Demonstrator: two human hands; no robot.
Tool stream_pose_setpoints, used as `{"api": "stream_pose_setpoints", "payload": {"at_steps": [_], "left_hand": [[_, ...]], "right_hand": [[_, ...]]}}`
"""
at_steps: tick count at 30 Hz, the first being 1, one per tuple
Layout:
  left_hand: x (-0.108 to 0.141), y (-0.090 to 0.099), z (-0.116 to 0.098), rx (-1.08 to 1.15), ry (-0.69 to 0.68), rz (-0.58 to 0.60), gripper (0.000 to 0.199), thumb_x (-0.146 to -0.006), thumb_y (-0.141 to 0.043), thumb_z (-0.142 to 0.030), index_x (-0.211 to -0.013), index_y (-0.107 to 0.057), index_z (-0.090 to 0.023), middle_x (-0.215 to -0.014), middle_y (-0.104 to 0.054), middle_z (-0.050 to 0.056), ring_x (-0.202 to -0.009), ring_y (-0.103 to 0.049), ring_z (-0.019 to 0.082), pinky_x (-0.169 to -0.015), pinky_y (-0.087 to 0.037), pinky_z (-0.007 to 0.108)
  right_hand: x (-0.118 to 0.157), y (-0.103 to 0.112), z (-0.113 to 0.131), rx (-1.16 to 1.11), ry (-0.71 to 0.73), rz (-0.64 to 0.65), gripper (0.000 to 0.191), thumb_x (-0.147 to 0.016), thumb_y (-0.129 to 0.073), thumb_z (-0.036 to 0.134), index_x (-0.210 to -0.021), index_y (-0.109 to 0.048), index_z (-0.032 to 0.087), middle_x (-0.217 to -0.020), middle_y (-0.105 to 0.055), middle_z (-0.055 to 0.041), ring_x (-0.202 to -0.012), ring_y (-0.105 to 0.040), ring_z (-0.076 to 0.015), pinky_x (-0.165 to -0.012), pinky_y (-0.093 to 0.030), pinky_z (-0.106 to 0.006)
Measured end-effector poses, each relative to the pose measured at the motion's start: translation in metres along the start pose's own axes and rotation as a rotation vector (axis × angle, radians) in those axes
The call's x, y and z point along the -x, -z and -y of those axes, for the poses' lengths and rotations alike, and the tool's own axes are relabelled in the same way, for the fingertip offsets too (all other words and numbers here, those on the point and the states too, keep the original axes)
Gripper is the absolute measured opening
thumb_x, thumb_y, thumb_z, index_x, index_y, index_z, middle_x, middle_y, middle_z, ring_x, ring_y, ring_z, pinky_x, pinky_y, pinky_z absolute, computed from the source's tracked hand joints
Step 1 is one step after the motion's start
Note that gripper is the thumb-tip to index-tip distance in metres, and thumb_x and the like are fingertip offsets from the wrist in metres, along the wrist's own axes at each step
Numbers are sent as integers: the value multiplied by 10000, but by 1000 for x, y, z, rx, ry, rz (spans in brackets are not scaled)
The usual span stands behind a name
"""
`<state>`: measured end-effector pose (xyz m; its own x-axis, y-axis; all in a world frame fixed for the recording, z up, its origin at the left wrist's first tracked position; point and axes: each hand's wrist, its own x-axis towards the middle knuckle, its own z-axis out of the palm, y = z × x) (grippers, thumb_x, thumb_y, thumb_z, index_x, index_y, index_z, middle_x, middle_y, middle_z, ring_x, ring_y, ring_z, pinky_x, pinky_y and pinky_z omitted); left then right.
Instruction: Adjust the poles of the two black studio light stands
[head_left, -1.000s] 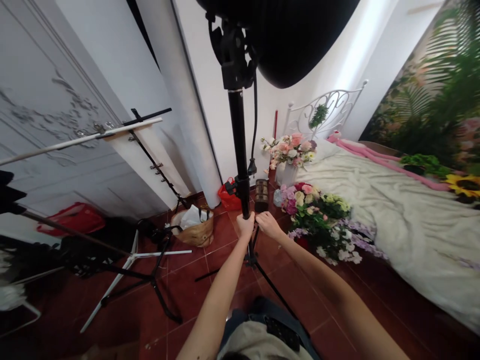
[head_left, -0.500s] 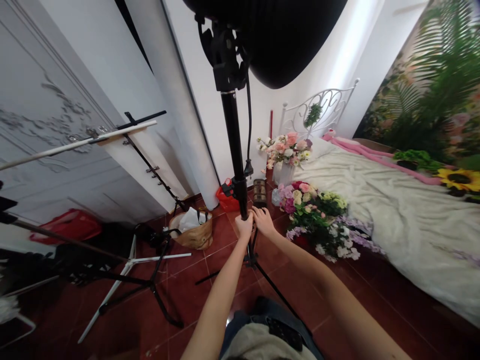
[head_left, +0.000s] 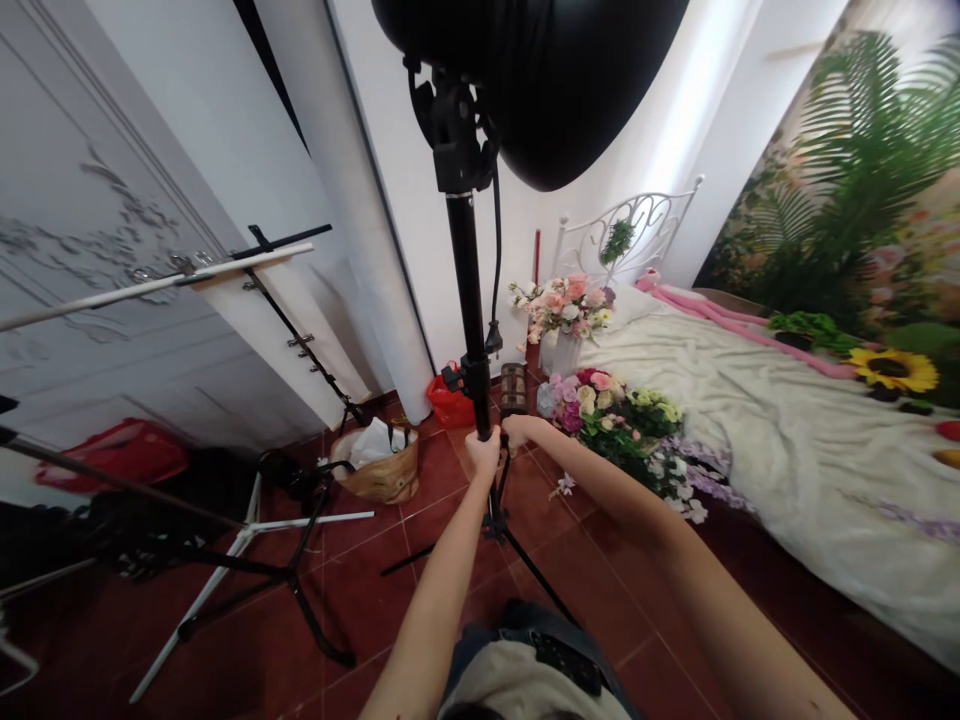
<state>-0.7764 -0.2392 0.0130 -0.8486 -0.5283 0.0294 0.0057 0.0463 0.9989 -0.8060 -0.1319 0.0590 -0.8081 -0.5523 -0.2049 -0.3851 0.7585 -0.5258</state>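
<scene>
A black light stand rises upright in front of me, with a large black lamp head on top and a cable with a plug hanging beside the pole. My left hand is wrapped round the pole below its clamp. Close to the pole's right side, my right hand has its fingers curled down; what they grip, if anything, is hidden. The stand's dark legs spread on the red tiled floor.
On the left stand white and black stand legs and a woven basket. Behind the pole lie a red bag and a small chest. Flowers and a bed are at the right.
My right hand has changed from fingers spread against the pole to curled fingers beside it. My left hand stays on the pole. The view has shifted slightly.
</scene>
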Motion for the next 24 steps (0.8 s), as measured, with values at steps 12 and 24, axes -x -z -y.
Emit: {"api": "stream_pose_setpoints", "payload": {"at_steps": [12,24], "left_hand": [[0,0,3,71,-27,-1,268,-579,-646,-329,-466,-480,-151,-462,-461,-21,-444,-425,84,-430,-314,194],[4,4,-12,48,61,7,212,-534,-651,-237,-417,-500,-144,-412,-503,10,-448,-476,121,-419,-326,211]], "right_hand": [[79,-116,-30,51,30,-474,564,-748,-449,87,-1291,-474,236,-1491,-247,-93,-1256,-435,-238,-972,-435,-365],[15,37,97,-527,282,-812,741,-757,-592,275,-1359,-173,169,-1185,-553,-151,-1053,-575,-237,-878,-471,-385]]}}
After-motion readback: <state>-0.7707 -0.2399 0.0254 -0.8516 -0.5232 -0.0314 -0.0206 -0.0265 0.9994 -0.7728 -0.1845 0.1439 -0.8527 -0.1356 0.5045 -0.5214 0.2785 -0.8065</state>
